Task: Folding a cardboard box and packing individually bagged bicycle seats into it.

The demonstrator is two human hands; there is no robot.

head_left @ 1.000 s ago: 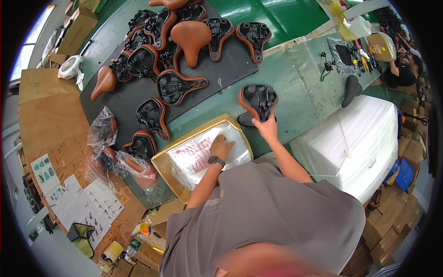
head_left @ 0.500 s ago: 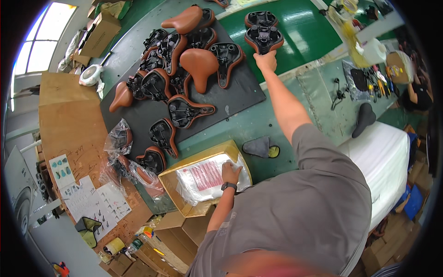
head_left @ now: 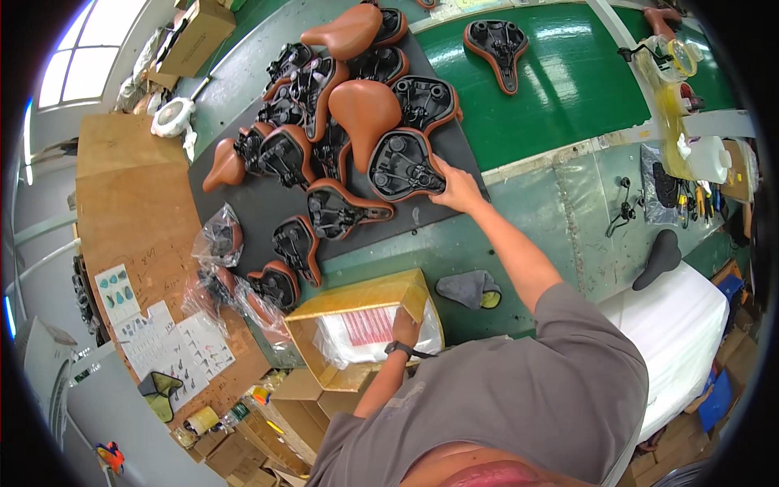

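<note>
- Nearest me, my left hand (head_left: pixel 404 326) rests on the far rim of the open cardboard box (head_left: pixel 324 312); its fingers curl over the edge beside the plastic-wrapped contents (head_left: pixel 369 331), though I cannot tell how tightly they close.
- Just right of that hand, a grey cloth (head_left: pixel 469 288) lies on the green table (head_left: pixel 560 97), with bare table surface around it.
- Beyond the cloth, my right hand (head_left: pixel 456 188) reaches out with fingers pressed against the rear edge of an upturned saddle (head_left: pixel 403 166), black underside showing. Whether the thumb grips beneath is hidden.
- This saddle sits at the near right corner of the dark mat (head_left: pixel 243 203), close to the mat's edge.
- Left of and beyond the right hand, more saddles (head_left: pixel 365 109) crowd the mat, overlapping, so little free room remains there.
- Far right of the hand, one single saddle (head_left: pixel 497 45) lies alone on open green surface.
- My torso cuts off the lower part of the view.
</note>
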